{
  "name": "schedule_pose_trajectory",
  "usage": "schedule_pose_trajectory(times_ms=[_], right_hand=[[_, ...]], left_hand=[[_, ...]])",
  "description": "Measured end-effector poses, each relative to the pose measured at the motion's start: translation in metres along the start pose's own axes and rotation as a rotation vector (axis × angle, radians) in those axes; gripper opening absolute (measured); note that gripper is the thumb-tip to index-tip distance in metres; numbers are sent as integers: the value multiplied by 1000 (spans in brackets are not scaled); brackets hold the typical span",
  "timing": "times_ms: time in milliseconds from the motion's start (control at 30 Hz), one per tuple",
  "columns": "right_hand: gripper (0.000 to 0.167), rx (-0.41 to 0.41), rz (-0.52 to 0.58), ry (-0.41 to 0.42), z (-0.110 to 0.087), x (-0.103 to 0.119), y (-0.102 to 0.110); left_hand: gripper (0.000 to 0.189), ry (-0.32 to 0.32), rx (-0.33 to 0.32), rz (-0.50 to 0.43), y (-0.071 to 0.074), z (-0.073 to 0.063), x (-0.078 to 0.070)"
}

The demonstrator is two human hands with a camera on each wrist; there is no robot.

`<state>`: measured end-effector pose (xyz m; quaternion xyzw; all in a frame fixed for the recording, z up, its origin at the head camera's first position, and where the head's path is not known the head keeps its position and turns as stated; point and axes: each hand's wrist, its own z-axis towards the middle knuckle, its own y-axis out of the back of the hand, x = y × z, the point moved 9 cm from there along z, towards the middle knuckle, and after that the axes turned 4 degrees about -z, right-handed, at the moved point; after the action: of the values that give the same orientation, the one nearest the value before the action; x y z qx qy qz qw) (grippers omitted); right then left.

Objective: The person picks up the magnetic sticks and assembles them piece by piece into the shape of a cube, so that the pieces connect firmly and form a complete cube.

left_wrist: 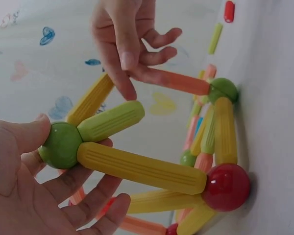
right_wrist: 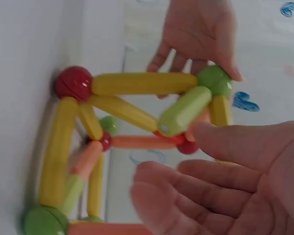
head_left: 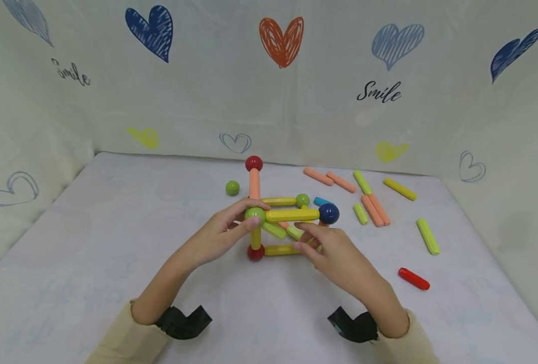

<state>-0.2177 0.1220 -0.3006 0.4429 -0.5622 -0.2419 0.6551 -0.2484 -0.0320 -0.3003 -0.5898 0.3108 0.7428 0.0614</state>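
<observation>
Left hand (head_left: 211,237): yours, thumb and fingers pinching a green corner ball (head_left: 255,216) from opposite sides.
Right hand (head_left: 334,250): yours, fingers parted and loosely bent, holding nothing; index fingertip close by the free end of a light-green rod (left_wrist: 112,121), though whether they touch you cannot tell.
Backdrop (head_left: 214,76): pale cloth, hearts and "Smile" in print, behind the surface's far edge.
Surface (head_left: 91,263): pale-covered table in front of you.
Frame (head_left: 292,215): balls and rods joined, standing around the middle of the surface, between your hands; the light-green rod juts from the corner ball you pinch.
Frame balls: upper red ball (head_left: 253,163) topping an upright orange rod (head_left: 254,184); lower red ball (head_left: 255,252) below your left hand; blue ball (head_left: 329,214) at the right end of the upper front rod.
Loose long rods: yellow rod (head_left: 400,188) toward the surface's far right corner; yellow-green rod (head_left: 428,236) near the right edge; two orange rods side by side (head_left: 375,210) left of these.
Red rod (head_left: 413,279): alone, nearer you, toward the right edge.
Short yellow-green rod (head_left: 360,213): just left of the orange pair.
Loose green ball (head_left: 233,188): toward the far edge, left of the frame.
</observation>
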Motion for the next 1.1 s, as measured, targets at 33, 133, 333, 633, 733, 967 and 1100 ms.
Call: schedule_pose_trajectory(times_ms=[33, 133, 333, 633, 733, 967, 1100], right_hand=[[38, 27, -13, 7, -2, -2, 4], [31, 116, -29, 60, -9, -10, 14], [34, 250, -2, 34, -15, -51, 25], [42, -31, -56, -276, 2, -150, 46], [44, -112, -39, -359, 4, -172, 46], [43, -220, -29, -445, 5, -196, 44], [43, -233, -8, -466, 7, -202, 42]], left_hand=[[31, 2, -1, 0, 0, 0, 0], [31, 6, -4, 2, 1, 0, 1], [31, 15, -2, 1, 1, 0, 2], [31, 23, 2, 4, 1, 1, 4], [32, 23, 4, 2, 0, 1, 4], [31, 25, 9, -3, 0, 1, 4], [31, 24, 8, -2, 0, 1, 3]])
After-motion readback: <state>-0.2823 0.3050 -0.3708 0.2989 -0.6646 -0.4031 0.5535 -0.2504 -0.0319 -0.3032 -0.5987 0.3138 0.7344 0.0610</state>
